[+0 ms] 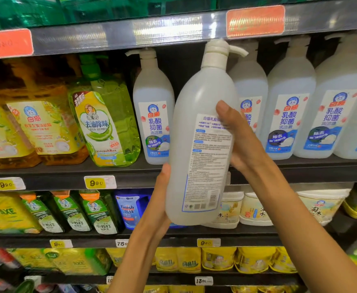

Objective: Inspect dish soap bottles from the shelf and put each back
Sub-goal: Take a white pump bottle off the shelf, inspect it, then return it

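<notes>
White pump bottle (203, 132) gripped between both hands' fingers (223, 108).

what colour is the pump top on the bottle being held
White, on a cloudy white bottle; the pump top shows best in the head view.

a translucent white dish soap bottle (203, 132) with a white pump top (217, 50) was held off the shelf, upright and tilted slightly, its nozzle turned to the right. its back label (207, 163), covered in small print with a barcode near the bottom, was turned toward the camera. it was gripped between the left hand (162, 199) at its lower side and the right hand (238, 136) across the label. matching bottles (289, 115) were stood upright in a row on the shelf (131, 166) behind, front labels outward, with one (153, 115) just left of the gap.
</notes>
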The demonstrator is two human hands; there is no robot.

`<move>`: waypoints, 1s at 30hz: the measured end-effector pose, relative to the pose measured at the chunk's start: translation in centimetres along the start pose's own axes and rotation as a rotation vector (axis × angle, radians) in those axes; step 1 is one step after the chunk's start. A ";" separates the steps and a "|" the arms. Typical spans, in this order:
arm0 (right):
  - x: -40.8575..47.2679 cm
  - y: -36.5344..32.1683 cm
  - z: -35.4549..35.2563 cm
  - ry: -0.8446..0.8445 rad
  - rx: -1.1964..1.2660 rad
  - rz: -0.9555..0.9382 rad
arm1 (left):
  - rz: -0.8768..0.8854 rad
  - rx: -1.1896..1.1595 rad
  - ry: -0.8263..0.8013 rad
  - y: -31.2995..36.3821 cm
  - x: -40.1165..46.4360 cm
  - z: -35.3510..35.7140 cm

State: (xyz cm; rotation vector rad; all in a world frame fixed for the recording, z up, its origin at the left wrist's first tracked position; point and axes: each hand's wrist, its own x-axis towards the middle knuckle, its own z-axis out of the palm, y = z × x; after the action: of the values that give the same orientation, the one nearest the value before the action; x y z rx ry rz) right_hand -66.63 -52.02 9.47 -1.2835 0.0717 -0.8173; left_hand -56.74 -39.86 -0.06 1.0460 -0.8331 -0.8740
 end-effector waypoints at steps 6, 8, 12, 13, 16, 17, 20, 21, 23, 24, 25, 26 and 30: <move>0.0 1.3 -0.2 0.128 -0.008 -0.046 | 0.015 0.165 0.012 -0.3 0.0 -0.3; -0.2 1.5 0.1 0.191 -0.043 -0.073 | 0.066 0.221 0.030 -0.2 0.0 -0.1; -0.4 1.4 0.2 0.211 -0.132 -0.039 | 0.062 0.117 0.105 -0.4 -0.1 0.6; -0.5 1.2 0.0 0.180 -0.135 -0.031 | 0.047 0.064 0.095 -0.4 -0.2 0.6; -0.4 0.4 -0.5 0.068 -0.041 -0.016 | 0.027 -0.121 0.060 0.1 -0.3 0.5; -0.4 0.4 -0.5 0.032 0.012 -0.008 | 0.027 -0.176 0.052 0.1 -0.3 0.6; -0.4 1.2 -0.2 -0.106 0.171 0.094 | 0.010 -0.252 0.038 -0.4 -0.2 1.2; -0.5 1.6 -0.1 -0.133 0.211 0.114 | -0.006 -0.244 0.035 -0.7 -0.1 1.3; -0.8 2.2 -0.3 -0.144 0.260 0.114 | -0.051 -0.186 0.018 -1.2 -0.2 1.3; -1.0 2.3 -0.4 -0.139 0.270 0.108 | -0.079 -0.136 0.010 -1.0 -0.3 1.1; -1.1 2.3 -0.5 -0.130 0.266 0.095 | -0.097 -0.067 0.027 -0.8 -0.4 0.8; -1.2 2.1 -0.4 -0.107 0.240 0.080 | -0.097 0.017 0.055 -0.4 -0.4 0.5; -1.3 1.9 0.1 0.146 -0.046 0.005 | -0.002 0.310 0.079 0.6 -0.1 0.9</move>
State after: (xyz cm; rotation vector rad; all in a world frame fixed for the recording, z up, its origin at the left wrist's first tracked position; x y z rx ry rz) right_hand -66.54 -51.12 7.38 -1.2649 0.2110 -0.9085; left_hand -57.49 -39.98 0.76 1.3431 -0.9191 -0.7128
